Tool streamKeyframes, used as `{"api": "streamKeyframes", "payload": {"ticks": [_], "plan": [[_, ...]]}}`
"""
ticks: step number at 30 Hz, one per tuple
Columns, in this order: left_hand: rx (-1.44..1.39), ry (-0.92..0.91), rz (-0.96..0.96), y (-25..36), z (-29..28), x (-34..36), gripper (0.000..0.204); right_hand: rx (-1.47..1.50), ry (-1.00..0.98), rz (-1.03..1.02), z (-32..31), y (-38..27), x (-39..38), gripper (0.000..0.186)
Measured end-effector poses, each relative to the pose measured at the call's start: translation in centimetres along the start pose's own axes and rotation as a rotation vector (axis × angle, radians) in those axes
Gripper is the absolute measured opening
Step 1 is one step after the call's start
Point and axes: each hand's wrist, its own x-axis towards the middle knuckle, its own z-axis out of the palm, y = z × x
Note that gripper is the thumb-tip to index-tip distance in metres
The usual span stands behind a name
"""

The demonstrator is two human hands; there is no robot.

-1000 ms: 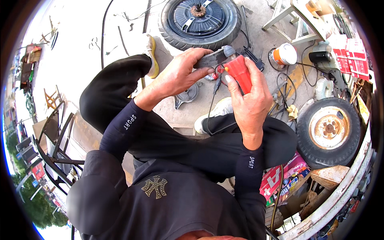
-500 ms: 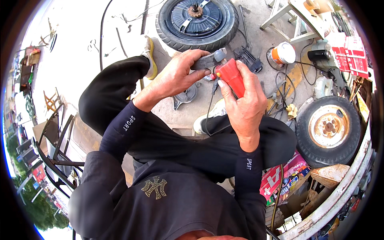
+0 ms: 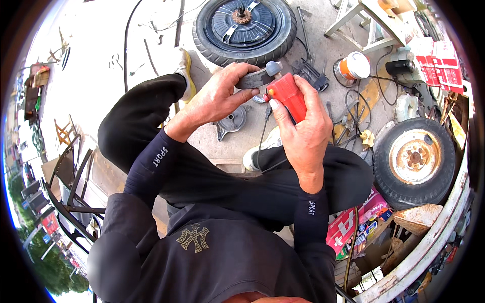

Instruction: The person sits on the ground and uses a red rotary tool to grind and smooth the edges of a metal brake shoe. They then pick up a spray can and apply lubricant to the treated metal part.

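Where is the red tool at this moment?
In the head view, the red tool is in the right hand, above and right of the picture's middle. Its grey tip is beside the dark piece in the left hand.

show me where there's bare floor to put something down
Widest: pale floor left of the black cable, beyond the chair, though glare hides detail. Smaller: the gap between left shoe and motor wheel. Crowded: right of the hands, with cords, tub, stool and rusty wheel.

Left fingers [image 3: 239, 72] hold a dark piece [image 3: 254, 79]; right fingers [image 3: 309, 94] a red tool [image 3: 289, 95].
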Motion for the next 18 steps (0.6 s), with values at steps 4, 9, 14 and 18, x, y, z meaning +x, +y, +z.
{"api": "streamKeyframes", "payload": {"ticks": [4,9,14,18], "plan": [[0.043,-0.026,-0.057,0.2,-0.3,0.2,0.042,-0.011,0.014,0.01,-0.4,0.5,0.5,0.057],[0.015,-0.029,-0.092,0.7,-0.4,0.4,0.044,-0.013,0.015,0.0,-0.2,0.4,0.4,0.058],[0.013,-0.041,-0.095,0.5,-0.5,0.3,0.044,-0.028,0.032,-0.036,0.2,0.1,0.2,0.056],[-0.008,-0.02,-0.067,0.2,-0.3,0.3,0.044,-0.043,0.006,-0.058,-0.2,0.5,0.3,0.057]]}}
